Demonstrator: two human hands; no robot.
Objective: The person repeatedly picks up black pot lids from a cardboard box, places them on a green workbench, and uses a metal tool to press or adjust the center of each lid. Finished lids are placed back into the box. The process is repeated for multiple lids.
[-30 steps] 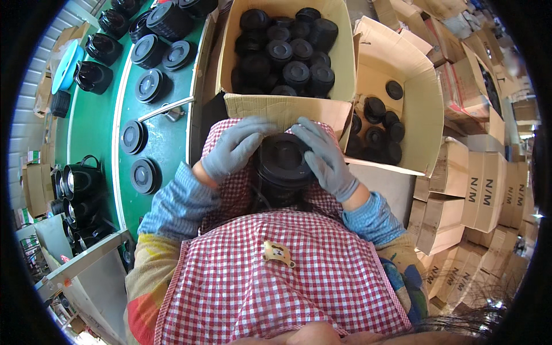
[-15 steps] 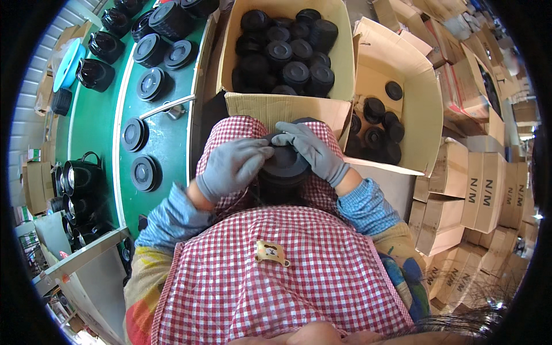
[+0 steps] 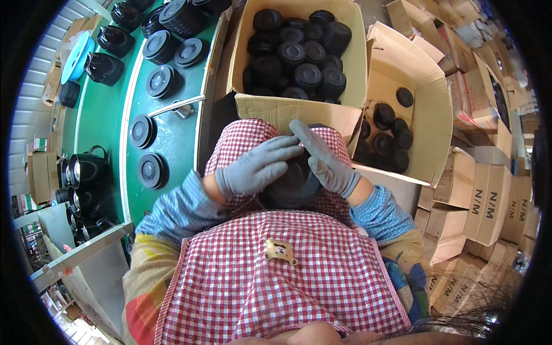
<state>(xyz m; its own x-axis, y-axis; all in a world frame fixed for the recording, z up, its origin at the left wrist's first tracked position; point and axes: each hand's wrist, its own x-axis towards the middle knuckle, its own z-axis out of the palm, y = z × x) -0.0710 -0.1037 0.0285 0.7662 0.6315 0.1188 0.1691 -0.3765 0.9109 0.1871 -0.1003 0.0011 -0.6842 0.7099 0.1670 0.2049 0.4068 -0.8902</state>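
A round black lid-like disc (image 3: 294, 183) sits in my lap between my knees, partly covered by my gloved hands; what lies under it is in shadow. My left hand (image 3: 260, 167), in a grey glove, reaches over its left side with fingers stretched out and thumb apart. From the right, my right hand (image 3: 325, 160) leans across the disc's right edge, fingers straight. The fingertips of both hands come together over the far part of the disc. Whether anything small lies under them is hidden.
Ahead, a cardboard box (image 3: 299, 103) holds many stacked black lids. Another box (image 3: 422, 135) at its right has fewer. On the green bench (image 3: 172, 129) at left stand lid stacks (image 3: 151, 170), a metal funnel-like piece (image 3: 184, 110) and black pots (image 3: 104, 70). Cartons (image 3: 489, 201) are piled at right.
My hands have shifted over the disc, and the right hand has turned more edge-on with its fingers straighter. The whole view has moved slightly, so the surroundings sit farther right.
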